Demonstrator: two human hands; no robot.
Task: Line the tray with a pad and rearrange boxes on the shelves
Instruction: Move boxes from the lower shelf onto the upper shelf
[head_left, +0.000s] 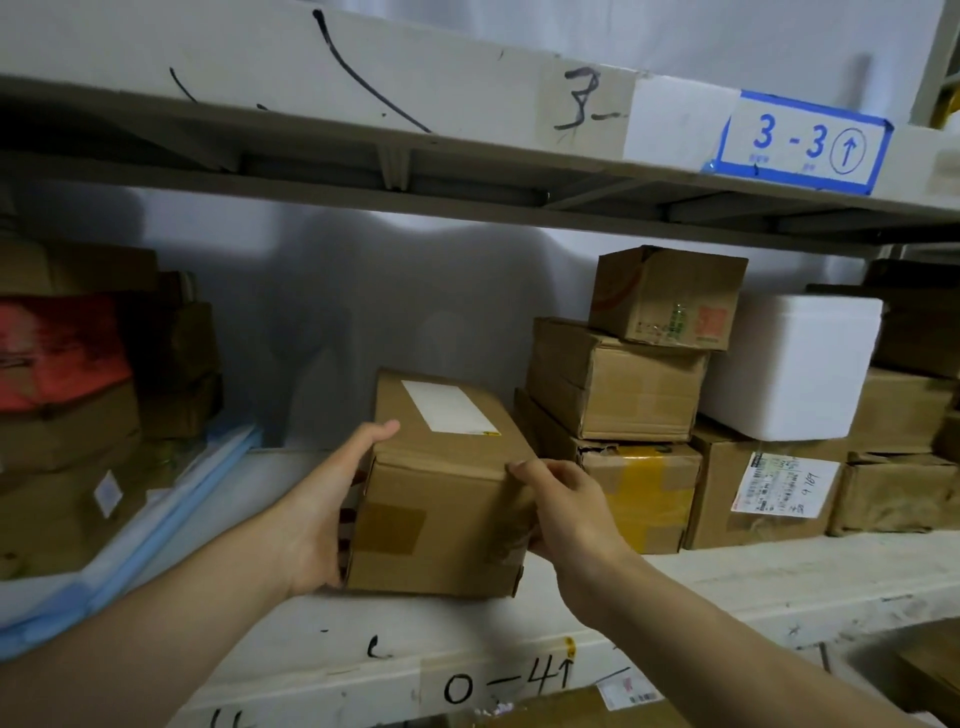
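1. We hold the cardboard box (441, 483) between both hands at the front edge of the shelf (779, 577), in the gap left of the stacked boxes (618, 384).
2. Our left hand (311, 519) lies flat against its left side, thumb on the top edge; our right hand (566, 514) curls round its right front corner.
3. To seat it well, we judge it best to keep it square and slide it straight back.
4. We should avoid nudging the stack or the blue pad (171, 499) at the left.
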